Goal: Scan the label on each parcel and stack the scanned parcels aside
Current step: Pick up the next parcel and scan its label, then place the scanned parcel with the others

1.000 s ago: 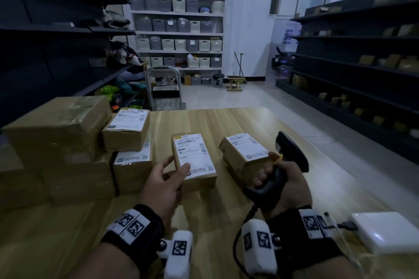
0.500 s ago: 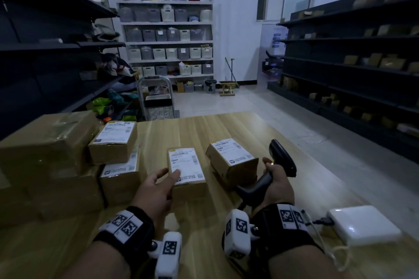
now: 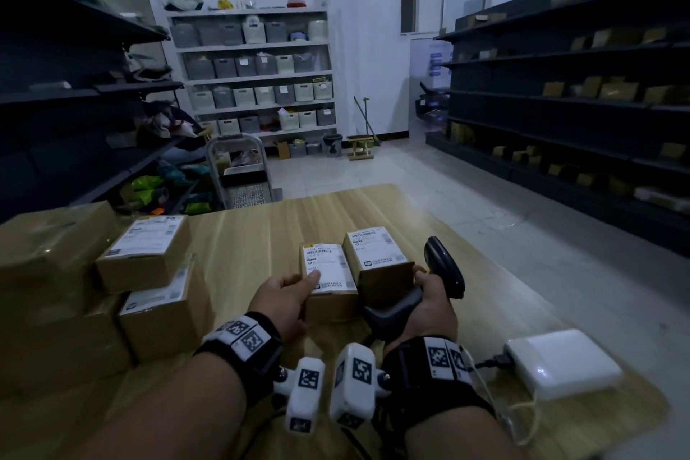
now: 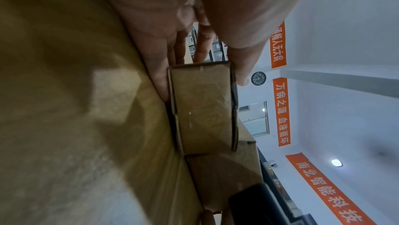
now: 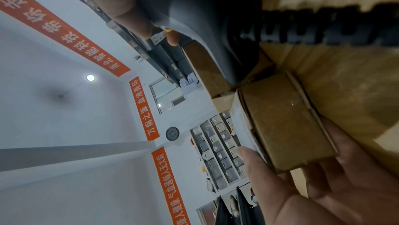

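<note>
A small brown parcel [image 3: 328, 273] with a white label lies on the wooden table [image 3: 254, 231]. My left hand [image 3: 302, 295] grips its near end, thumb on the label and fingers beneath. In the left wrist view the same parcel [image 4: 202, 109] sits between thumb and fingers [image 4: 157, 68]. A second labelled parcel [image 3: 377, 261] touches its right side. My right hand [image 3: 425, 291] grips the handle of a black barcode scanner [image 3: 444, 269] just right of that parcel. The scanner handle [image 5: 205, 15] fills the top of the right wrist view, above the held parcel [image 5: 287, 126].
Labelled parcels [image 3: 145, 250] are stacked at the table's left, beside larger taped boxes [image 3: 48, 246]. A white box [image 3: 560, 362] with a cable lies at the right near the table edge. Dark shelving lines both sides of the room.
My left hand has slid its parcel rightward until it lies against the second parcel. The right hand still holds the scanner beside them. The head view has lifted.
</note>
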`<move>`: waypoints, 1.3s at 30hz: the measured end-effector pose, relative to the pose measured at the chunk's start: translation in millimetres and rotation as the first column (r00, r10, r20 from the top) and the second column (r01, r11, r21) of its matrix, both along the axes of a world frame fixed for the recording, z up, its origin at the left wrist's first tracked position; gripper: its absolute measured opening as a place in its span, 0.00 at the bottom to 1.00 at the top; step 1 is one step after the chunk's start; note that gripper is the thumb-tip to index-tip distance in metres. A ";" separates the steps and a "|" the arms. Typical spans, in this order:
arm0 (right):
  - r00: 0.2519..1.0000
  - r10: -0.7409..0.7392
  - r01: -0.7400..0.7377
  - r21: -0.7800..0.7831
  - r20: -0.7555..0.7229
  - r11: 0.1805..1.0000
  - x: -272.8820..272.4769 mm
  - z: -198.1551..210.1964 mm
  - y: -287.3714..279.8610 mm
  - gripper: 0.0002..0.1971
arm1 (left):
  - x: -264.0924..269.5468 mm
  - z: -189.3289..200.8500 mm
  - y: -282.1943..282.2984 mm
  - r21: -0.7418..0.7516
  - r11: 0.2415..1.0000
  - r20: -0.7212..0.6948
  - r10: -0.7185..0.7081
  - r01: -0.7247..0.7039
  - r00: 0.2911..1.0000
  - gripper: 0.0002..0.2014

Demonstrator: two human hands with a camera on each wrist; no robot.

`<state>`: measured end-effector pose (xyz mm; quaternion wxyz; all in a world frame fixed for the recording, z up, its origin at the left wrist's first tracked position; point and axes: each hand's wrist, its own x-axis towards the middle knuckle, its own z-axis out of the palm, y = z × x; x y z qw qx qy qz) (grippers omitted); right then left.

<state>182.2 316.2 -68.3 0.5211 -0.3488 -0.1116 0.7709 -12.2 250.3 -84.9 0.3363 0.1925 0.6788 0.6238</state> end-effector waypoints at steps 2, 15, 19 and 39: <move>1.000 -0.026 0.026 -0.017 0.002 1.000 1.5 -0.8 3.2 0.26 | 2.2 1.4 5.1 -0.045 0.999 -0.083 -0.027 0.023 0.996 0.32; 0.975 -0.222 0.222 0.001 0.000 0.975 3.7 -8.0 9.3 0.17 | 3.6 15.0 -2.8 -0.230 0.973 -0.230 -0.064 0.010 0.971 0.22; 0.986 -0.045 0.040 -0.038 -0.160 0.998 4.7 0.7 6.2 0.05 | 4.2 19.5 -20.6 -0.131 0.991 -0.164 0.007 -0.029 0.986 0.17; 0.830 0.543 -0.550 0.364 0.131 0.752 -34.8 -21.3 -22.1 0.22 | -29.1 102.6 -149.5 0.173 0.892 -0.528 0.442 -0.417 0.725 0.09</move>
